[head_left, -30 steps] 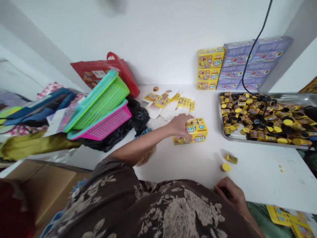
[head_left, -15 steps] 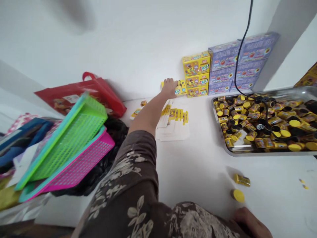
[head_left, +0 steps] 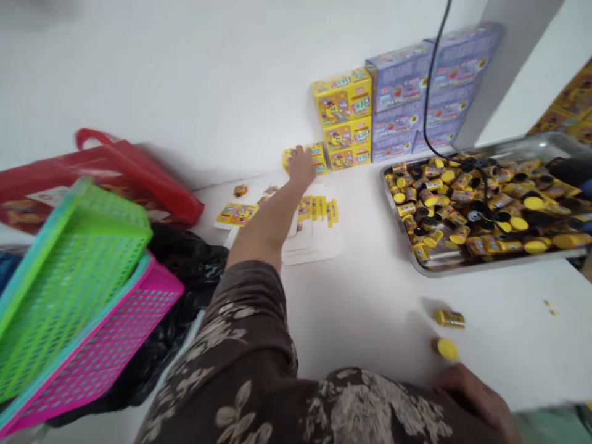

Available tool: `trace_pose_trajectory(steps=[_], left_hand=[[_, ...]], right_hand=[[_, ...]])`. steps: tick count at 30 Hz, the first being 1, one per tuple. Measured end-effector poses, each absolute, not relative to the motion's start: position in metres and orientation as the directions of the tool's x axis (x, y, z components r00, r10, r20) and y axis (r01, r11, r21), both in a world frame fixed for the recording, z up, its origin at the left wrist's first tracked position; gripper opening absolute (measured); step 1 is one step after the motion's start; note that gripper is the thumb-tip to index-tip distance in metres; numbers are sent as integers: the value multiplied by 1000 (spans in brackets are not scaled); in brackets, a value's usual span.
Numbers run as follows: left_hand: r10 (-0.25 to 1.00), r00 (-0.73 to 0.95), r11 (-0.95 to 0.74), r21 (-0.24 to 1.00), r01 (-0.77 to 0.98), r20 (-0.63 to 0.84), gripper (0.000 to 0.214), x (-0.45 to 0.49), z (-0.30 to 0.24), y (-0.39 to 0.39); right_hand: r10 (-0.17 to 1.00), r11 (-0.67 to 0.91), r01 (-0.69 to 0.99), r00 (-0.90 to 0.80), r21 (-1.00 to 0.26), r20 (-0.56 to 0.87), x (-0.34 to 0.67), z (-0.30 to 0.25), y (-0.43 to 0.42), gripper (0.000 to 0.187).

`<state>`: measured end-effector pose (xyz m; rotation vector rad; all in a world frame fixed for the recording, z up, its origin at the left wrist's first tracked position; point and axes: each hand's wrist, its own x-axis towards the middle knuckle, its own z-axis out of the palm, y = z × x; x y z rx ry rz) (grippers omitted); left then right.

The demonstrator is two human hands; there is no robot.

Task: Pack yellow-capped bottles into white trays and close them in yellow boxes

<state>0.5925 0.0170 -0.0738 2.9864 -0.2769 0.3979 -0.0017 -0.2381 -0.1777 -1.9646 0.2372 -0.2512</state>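
Note:
My left hand [head_left: 300, 165] reaches out across the white table with its fingers over a small yellow box [head_left: 319, 158], gripping it from the front and top. That box sits on the table against the wall, beside the stack of yellow boxes [head_left: 348, 102]. Flat white and yellow cartons [head_left: 319, 240] lie below my left forearm. At the near table edge rests my right hand [head_left: 476, 391], its fingers mostly hidden. Close to it a small jar with a yellow lid [head_left: 448, 349] stands upright, and a second small jar [head_left: 449, 318] lies on its side.
Purple boxes [head_left: 400, 80] are stacked at the wall. A metal tray [head_left: 419, 266] full of small yellow jars is on the right, with a black cable [head_left: 429, 92] hanging into it. Green [head_left: 78, 265] and pink [head_left: 111, 345] baskets, a red bag [head_left: 152, 182] and black plastic [head_left: 185, 259] lie left.
The view has shifted, so most things appear further left and the boxes higher. My left hand stays on the yellow box beside the stack. The right hand rests in the same place.

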Motion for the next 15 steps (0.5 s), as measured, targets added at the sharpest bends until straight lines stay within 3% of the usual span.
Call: trace_pose_trajectory(steps=[3,5,10,15], left_hand=[[-211,875,-902,259,-346,435,42,561,-92,-6],[-279,806,-791,352,-501,521,33,527,-108,-28],[-545,696,-515,468,-718,467,22,387,-130,-79],[-600,704,-372,646,-666,380,26,267,-139,-100]], right_hand=[[-80,-440,177,969,-880,235,10,-171,-246,36],[-6,-444,245,961,-862,277,17,-169,-253,34],[32,-405,265,961,-875,276,20,-170,-265,32],[-50,-293,227,966,-929,252,15,-169,-268,31]])
